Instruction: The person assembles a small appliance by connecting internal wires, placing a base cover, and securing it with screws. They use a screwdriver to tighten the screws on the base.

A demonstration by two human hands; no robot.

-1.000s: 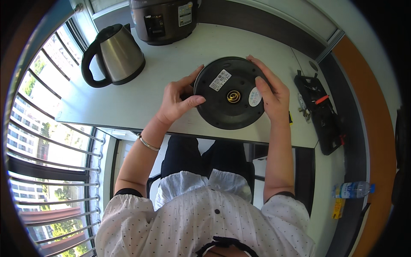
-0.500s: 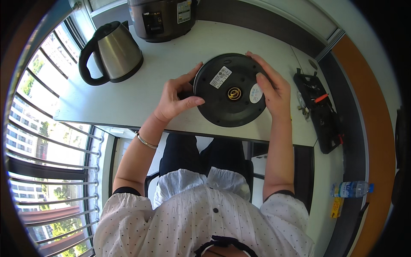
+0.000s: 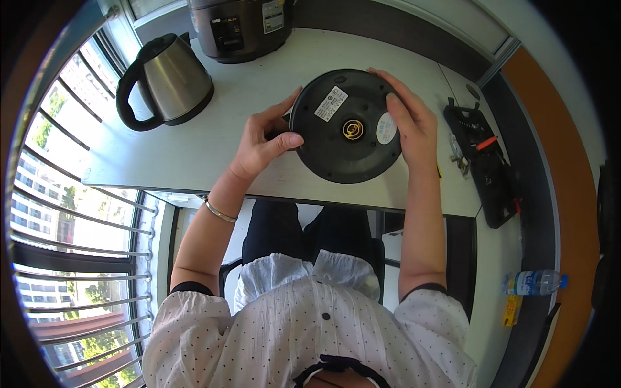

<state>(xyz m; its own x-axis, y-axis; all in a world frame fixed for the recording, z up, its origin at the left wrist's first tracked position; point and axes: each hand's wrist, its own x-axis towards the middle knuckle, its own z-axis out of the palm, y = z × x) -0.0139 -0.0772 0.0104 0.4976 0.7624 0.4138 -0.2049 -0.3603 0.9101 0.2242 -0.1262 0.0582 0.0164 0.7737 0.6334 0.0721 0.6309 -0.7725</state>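
Between my hands is a round black kettle bottom (image 3: 348,158), its underside facing up at me. Brass rings (image 3: 353,130) sit at its centre, with a white rectangular label and a pale oval sticker near them. My left hand (image 3: 266,137) grips the left rim, thumb at the edge and fingers partly hidden behind. On the opposite side, my right hand (image 3: 414,123) has its thumb over the top by the oval sticker, fingers round the far edge. What lies beneath the disc is mostly hidden; a dark part shows by my left fingers.
A steel kettle (image 3: 178,81) with a black handle stands on the pale table (image 3: 162,155) at left, near a dark cooker (image 3: 242,32). At right lie an opened black tool case (image 3: 482,161), a water bottle (image 3: 533,282) and a yellow packet (image 3: 512,310).
Both hands have shifted the black kettle bottom slightly away from me, and its tilt differs a little. The grip stays the same.
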